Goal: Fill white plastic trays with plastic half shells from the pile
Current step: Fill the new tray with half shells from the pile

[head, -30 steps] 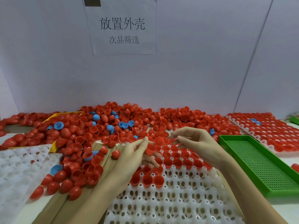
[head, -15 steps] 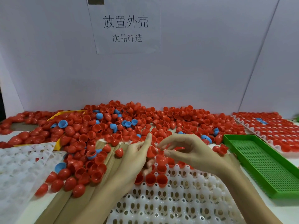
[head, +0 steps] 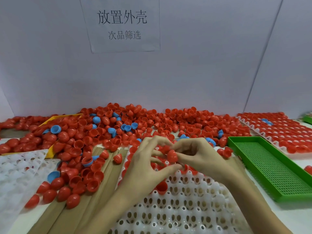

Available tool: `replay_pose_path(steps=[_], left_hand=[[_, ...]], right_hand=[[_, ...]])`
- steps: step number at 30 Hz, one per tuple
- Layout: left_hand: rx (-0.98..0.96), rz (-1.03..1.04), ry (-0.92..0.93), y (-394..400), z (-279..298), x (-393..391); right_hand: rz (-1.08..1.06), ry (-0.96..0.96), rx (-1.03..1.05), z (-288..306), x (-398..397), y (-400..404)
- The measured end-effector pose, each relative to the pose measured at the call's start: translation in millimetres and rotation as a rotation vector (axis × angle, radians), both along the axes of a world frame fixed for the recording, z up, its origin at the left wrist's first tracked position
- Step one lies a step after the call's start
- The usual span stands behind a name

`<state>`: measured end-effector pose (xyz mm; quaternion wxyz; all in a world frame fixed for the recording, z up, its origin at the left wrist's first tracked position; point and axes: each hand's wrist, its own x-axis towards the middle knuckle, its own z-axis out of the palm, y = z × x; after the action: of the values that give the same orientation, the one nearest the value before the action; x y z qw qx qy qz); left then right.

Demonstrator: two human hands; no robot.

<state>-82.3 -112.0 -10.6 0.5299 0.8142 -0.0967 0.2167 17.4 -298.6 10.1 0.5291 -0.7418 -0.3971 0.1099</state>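
Far left on the table, a spare white tray (head: pixel 20 164) lies by the yellow tray (head: pixel 50 119), with the pile of red and blue half shells (head: pixel 118 125) spread along the wall. In the middle my left hand (head: pixel 145 168) hovers over the white tray (head: pixel 177 208), fingers loosely curled, and I cannot tell if it holds anything. My right hand (head: pixel 202 157) pinches a red half shell (head: pixel 172 156) in its grip. One red shell (head: pixel 161 188) sits in a cup below. The green basket (head: pixel 270 168) and a filled tray (head: pixel 278 127) lie right.
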Motion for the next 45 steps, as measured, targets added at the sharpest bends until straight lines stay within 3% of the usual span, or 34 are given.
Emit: replay_pose_path(steps=[3,6,9,12,16,21,28,32,45], left_hand=[[-0.107,0.057,-0.005,-3.1,0.4,0.2],[-0.339,-0.010,0.168,7.5,1.5,4.3],[-0.463,-0.192,0.294,15.2,-1.1,6.6],[-0.460,-0.262,0.313,13.5,-4.4,6.0],[-0.292,-0.097,0.255,10.8,-3.3,6.7],[0.306,0.317,-0.041,25.0,-4.0,6.9],[0.709,0.133,0.273,32.3,-25.6,11.5],[0.797,0.174,0.308,31.3,-27.2,11.8],[0.814,0.224,0.298,28.7,-27.1,9.1]], right_hand=[[-0.040,-0.066,-0.035,0.1,-0.7,-2.0],[-0.169,-0.252,-0.011,0.8,0.2,-4.4],[-0.067,-0.233,0.005,2.1,-2.1,-3.9],[-0.027,-0.237,-0.038,-2.0,-5.1,-1.5],[-0.094,-0.290,-0.083,-9.0,-4.1,0.0],[-0.034,-0.197,-0.141,0.2,2.2,-12.0],[0.119,-0.159,-0.362,4.0,-0.4,-15.9],[0.121,-0.245,-0.473,-4.1,-3.5,-11.0],[0.096,-0.283,-0.525,-18.8,3.8,-4.5]])
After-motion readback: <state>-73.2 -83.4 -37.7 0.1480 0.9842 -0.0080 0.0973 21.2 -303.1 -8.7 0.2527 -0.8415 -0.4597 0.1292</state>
